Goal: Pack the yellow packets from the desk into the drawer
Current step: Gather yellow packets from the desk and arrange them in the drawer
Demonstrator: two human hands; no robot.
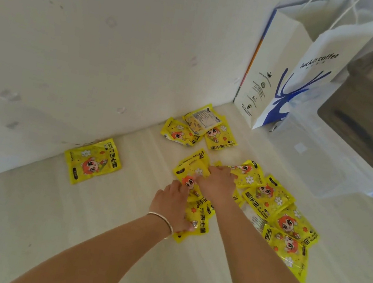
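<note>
My left hand (175, 208) holds a small stack of yellow packets (195, 214) near the middle of the surface (117, 216), my right hand (216, 184) pinches one more — I should slide it on top, edges lined up.

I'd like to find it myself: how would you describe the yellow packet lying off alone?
Start at the white wall behind the pale desk and follow its foot leftward. There, left of both hands, lies the lone packet, face up. Every other yellow packet touches or overlaps another; this one touches none.
</note>
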